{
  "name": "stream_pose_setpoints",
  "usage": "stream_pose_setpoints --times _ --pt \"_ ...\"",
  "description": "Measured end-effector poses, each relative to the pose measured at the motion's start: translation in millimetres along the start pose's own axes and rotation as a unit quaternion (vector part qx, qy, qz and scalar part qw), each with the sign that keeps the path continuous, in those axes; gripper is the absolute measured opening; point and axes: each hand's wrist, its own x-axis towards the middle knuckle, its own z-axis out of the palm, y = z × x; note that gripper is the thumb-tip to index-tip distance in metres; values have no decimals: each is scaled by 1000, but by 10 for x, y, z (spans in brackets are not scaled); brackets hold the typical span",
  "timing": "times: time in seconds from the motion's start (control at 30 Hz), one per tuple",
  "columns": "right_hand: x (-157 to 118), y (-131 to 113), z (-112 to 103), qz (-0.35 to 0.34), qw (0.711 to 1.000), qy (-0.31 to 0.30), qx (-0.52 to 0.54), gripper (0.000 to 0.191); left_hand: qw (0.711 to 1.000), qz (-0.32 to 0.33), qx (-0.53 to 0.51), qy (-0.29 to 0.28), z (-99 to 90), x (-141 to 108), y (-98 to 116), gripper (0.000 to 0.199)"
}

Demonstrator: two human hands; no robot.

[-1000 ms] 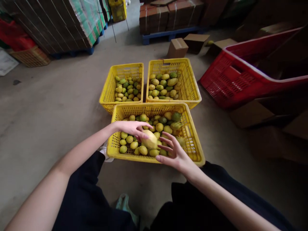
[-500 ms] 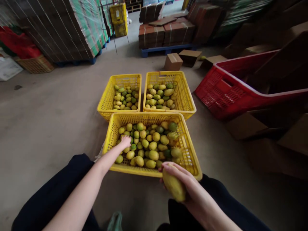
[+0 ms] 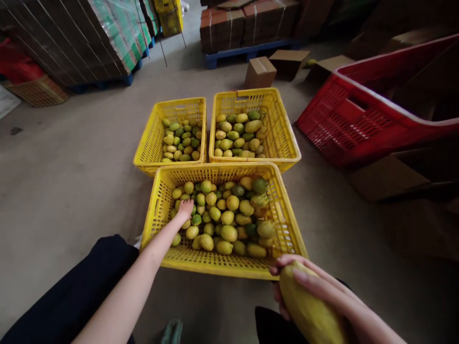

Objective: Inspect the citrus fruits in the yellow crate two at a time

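A yellow plastic crate (image 3: 215, 272) in front of me holds several green and yellow fruits (image 3: 228, 233). My left hand (image 3: 185, 209) reaches into its left part, fingers curled down on the fruits there; whether it grips one is hidden. Near the crate's front right corner, my right hand (image 3: 304, 282) is wrapped round a large yellow-green fruit (image 3: 311, 310), outside the crate.
Two more yellow crates, a left one (image 3: 143, 143) and a right one (image 3: 287, 129), hold fruits behind the front crate. A red crate (image 3: 337, 124) stands at right, with cardboard boxes (image 3: 260, 72) around and strapped stacks behind.
My right hand has moved right and nearer to me with the large fruit. The left hand stays among the fruits at the left. The view has shifted, with the crates appearing larger.
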Motion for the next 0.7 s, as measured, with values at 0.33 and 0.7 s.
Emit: stream_pose_setpoints --times 0.33,0.7 --pt "-10 34 219 -33 996 -6 81 29 990 -24 -128 45 -189 -275 61 46" --pt "145 53 471 -38 984 -115 129 22 856 109 -506 22 -1585 -1392 -55 61"
